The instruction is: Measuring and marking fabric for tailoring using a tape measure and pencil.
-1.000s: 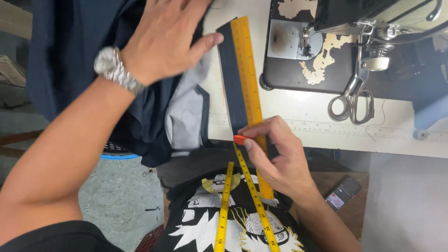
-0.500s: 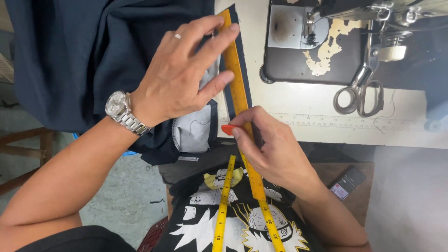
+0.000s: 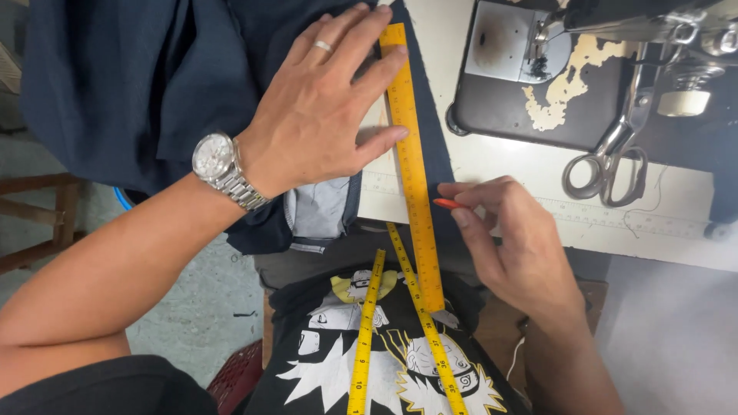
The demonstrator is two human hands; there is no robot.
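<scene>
Left hand pins ruler; right hand just beside.

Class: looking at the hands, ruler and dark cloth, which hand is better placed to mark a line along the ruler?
Right hand: it pinches orange chalk beside the ruler, while the left hand lies flat across the ruler and cloth.

sewing machine cut off by the top edge.
</scene>
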